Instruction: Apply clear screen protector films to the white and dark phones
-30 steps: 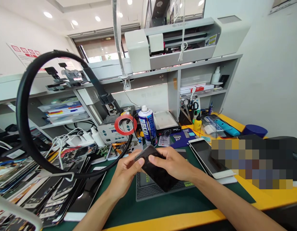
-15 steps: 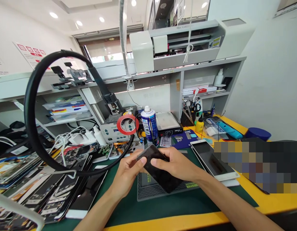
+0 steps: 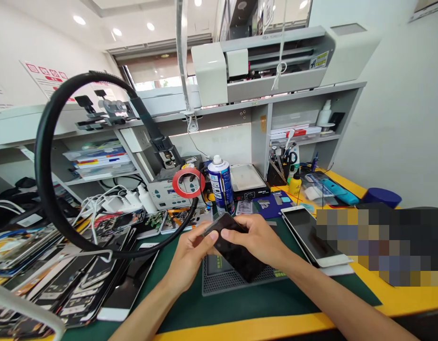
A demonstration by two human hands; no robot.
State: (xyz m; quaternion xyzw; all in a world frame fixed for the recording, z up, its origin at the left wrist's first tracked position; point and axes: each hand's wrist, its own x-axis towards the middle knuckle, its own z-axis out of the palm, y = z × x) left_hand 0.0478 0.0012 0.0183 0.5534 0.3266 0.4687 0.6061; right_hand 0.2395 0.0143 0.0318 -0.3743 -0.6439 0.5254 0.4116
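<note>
A black smartphone (image 3: 240, 255) is held tilted over a grey perforated mat (image 3: 219, 285). My left hand (image 3: 190, 253) grips its upper left edge, thumb on the dark face and fingers behind. My right hand (image 3: 259, 239) is closed round the upper right side, its thumb lying on the same face close to the left thumb. The fingers beneath the phone are mostly hidden. Green work matting (image 3: 190, 310) spreads under both forearms.
Piled phone parts (image 3: 84, 289) crowd the left, beneath a looping black hose (image 3: 41, 142). Behind my hands stand a blue spray can (image 3: 220, 184) and red tape roll (image 3: 176, 182). A white tablet (image 3: 332, 260) lies to the right.
My right thumb has shifted slightly left and up on the phone, nearer the left thumb. Both hands keep their hold, and the phone stays in nearly the same place.
</note>
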